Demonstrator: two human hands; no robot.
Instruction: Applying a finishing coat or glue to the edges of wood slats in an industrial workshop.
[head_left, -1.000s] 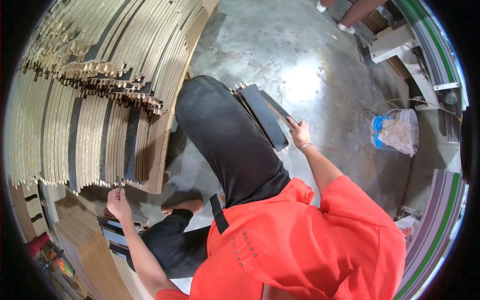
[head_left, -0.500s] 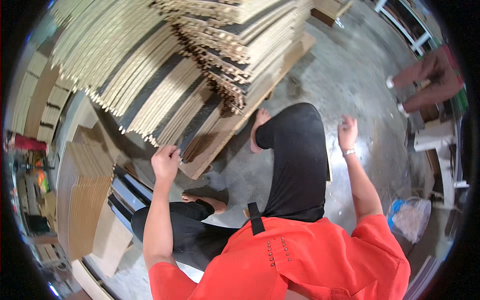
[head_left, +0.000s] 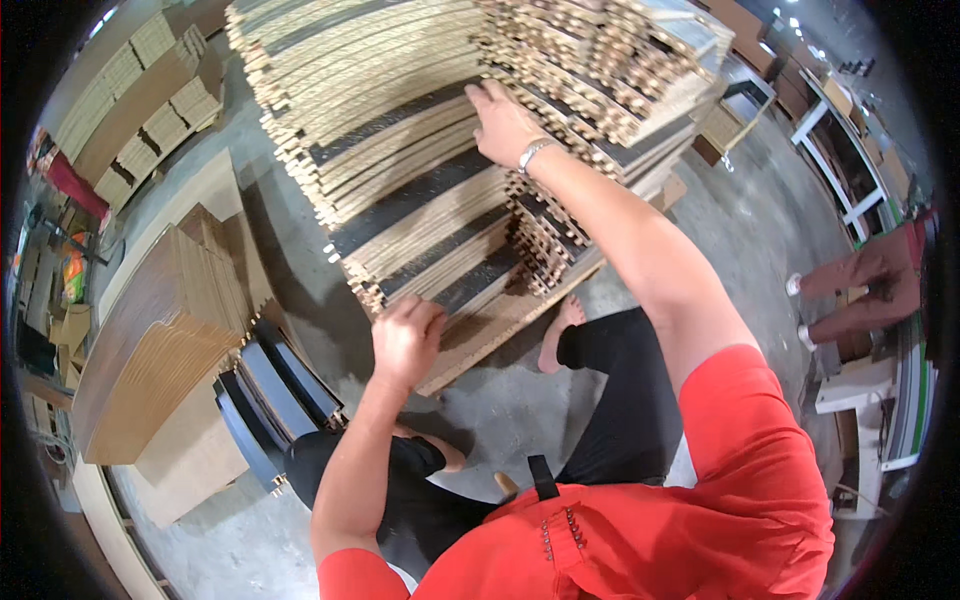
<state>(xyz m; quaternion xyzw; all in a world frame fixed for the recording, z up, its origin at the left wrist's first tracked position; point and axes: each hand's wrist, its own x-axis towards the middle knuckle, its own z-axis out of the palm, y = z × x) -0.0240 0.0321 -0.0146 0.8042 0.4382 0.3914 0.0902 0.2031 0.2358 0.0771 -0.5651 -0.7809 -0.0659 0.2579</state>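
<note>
The left hand, its fingers curled, is held at the near corner of a large stack of wooden slats, beside the ends of the dark slats; whether one is gripped cannot be told. The right hand is placed at 12 o'clock, its fingers partly bent and directed across the stack; whether anything is pinched there cannot be told either. A band is worn on the right wrist. The right arm is stretched from about 4 o'clock toward 11, over the slats' stepped ends, while the left forearm is raised from 7 o'clock and bent at the elbow.

The stack is spread from 11 to 1 o'clock, pale slats being layered with dark ones, and is carried by a brown board. At 8 o'clock, blue-grey and black curved slats are grouped beside a pile of brown panels. At 2 o'clock, an open wooden box is seen on the concrete floor; its contents cannot be made out. Farther round, near 3 o'clock, a co-worker's trousered legs are visible.
</note>
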